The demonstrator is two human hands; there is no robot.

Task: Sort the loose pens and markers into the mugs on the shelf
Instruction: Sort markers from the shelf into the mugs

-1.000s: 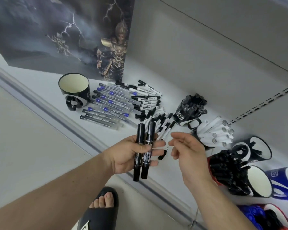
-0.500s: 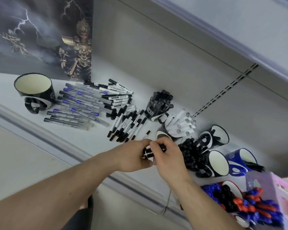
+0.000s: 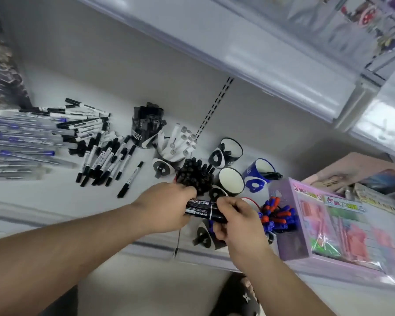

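Observation:
Two thick black markers (image 3: 202,209) lie side by side, held level between both hands. My left hand (image 3: 167,207) grips their left ends and my right hand (image 3: 234,221) pinches their right ends. Just behind the hands stands a mug packed with black markers (image 3: 195,176). Beside it is an empty black-and-white mug (image 3: 230,184). Loose black-capped pens (image 3: 103,156) and clear blue-ink pens (image 3: 21,142) lie spread on the white shelf (image 3: 43,197) to the left. A single pen (image 3: 130,180) lies apart from the pile.
More mugs stand on the shelf: one with black markers (image 3: 146,126), one with white pens (image 3: 176,144), a near-empty black one (image 3: 228,152), a blue one (image 3: 259,174), and one with blue and red pens (image 3: 278,216). A pink packaged set (image 3: 328,224) sits at the right.
My view swung right along the shelf. The left hand turned the two markers from upright to level, and the right hand closed on their other ends near the full mugs.

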